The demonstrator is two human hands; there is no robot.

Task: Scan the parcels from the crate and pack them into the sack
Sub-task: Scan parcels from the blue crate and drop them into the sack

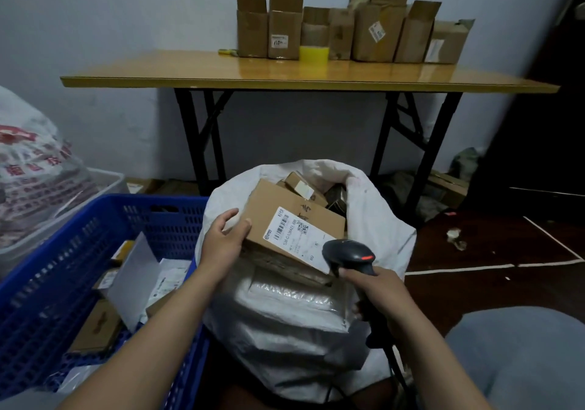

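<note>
My left hand (pixel 223 238) grips the left edge of a flat cardboard parcel (pixel 272 210) with a white shipping label (pixel 296 235), held over the open mouth of the white sack (pixel 383 229). My right hand (pixel 376 289) holds a dark handheld scanner (pixel 349 253), its head right at the label's lower corner and a red light showing on it. Other parcels lie inside the sack, brown boxes at the back and plastic-wrapped ones in front. The blue crate (pixel 63 270) at the left holds several more parcels.
A yellow folding table (pixel 285 74) stands against the far wall with several open cardboard boxes (pixel 348 26) and a yellow tape roll (pixel 314 53). A full printed bag (pixel 34 169) sits in a grey bin at far left. My knee (pixel 519 346) is at lower right.
</note>
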